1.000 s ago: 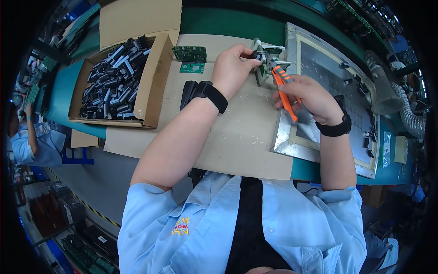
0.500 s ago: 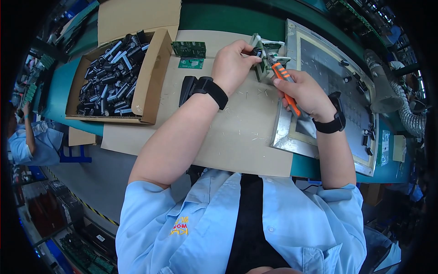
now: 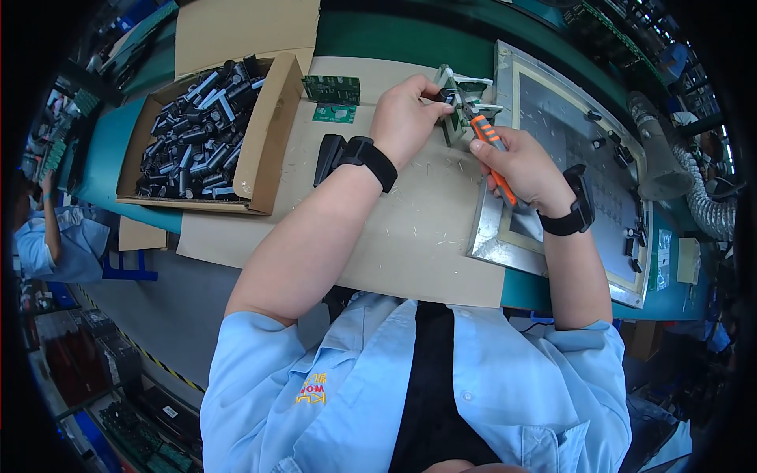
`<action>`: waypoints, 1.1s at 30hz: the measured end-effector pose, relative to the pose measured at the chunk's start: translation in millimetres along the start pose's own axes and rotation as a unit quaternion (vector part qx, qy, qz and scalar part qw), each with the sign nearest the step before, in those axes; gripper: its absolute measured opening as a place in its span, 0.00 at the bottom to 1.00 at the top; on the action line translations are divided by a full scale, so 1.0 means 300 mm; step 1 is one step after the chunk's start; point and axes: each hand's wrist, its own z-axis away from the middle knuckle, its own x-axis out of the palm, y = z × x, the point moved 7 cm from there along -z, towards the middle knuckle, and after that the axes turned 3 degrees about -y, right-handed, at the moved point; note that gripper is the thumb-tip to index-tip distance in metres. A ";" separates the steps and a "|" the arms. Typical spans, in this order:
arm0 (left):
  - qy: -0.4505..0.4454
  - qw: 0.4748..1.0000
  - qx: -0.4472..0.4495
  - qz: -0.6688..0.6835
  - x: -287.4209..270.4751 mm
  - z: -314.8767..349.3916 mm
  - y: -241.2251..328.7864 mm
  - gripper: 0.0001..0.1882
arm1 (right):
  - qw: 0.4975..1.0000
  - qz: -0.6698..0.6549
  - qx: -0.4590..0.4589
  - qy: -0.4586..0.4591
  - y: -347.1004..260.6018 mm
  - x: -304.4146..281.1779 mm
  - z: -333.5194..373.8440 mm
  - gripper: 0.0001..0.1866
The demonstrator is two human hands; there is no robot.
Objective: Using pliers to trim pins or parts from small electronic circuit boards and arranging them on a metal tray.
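At a green-topped bench, I have the left hand [image 3: 402,118] pinching a dark cylindrical part [image 3: 448,95] against the near side of an upright circuit board [image 3: 450,130], while the right hand [image 3: 522,164] grips orange-and-grey hand cutters [image 3: 489,135], their nose at the board's right side. The board stands at the far edge of the brown sheet [image 3: 371,264], just left of a metal-framed panel [image 3: 493,246]; whether the cutters' jaws are parted or closed is too small for me to tell. The step looks to me like close work on thin wire ends, judging by the pale slivers [image 3: 416,232] strewn over the sheet. Done well, it calls for a steady left pinch, so that the part sits square and the board does not rock, and a light wrist on the right, tips placed beside the board without levering on it. I would squeeze only with the wire clearly between the blades, the left fingertips clear of them, and the cut end angled down. Farther left, an open carton [image 3: 272,134] holds a heap of similar dark cylinders [image 3: 197,134].
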 end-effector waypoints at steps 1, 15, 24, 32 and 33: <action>-0.004 1.000 0.000 -0.002 0.000 0.000 0.002 0.11 | 1.000 -0.014 0.001 -0.012 0.004 0.001 -0.002 0.14; 0.044 0.991 0.007 0.126 -0.087 -0.008 -0.016 0.13 | 0.950 -0.289 0.003 -0.121 0.069 -0.008 -0.033 0.18; 0.292 0.745 0.125 0.587 -0.490 0.011 -0.027 0.15 | 0.945 -0.294 -0.017 -0.140 0.043 -0.007 -0.011 0.18; 0.255 0.813 0.059 0.521 -0.434 0.019 -0.026 0.15 | 0.948 -0.286 -0.027 -0.140 0.020 0.003 0.008 0.18; 0.212 0.860 0.036 0.462 -0.384 0.002 -0.019 0.16 | 0.949 -0.288 -0.026 -0.127 0.024 -0.005 0.010 0.18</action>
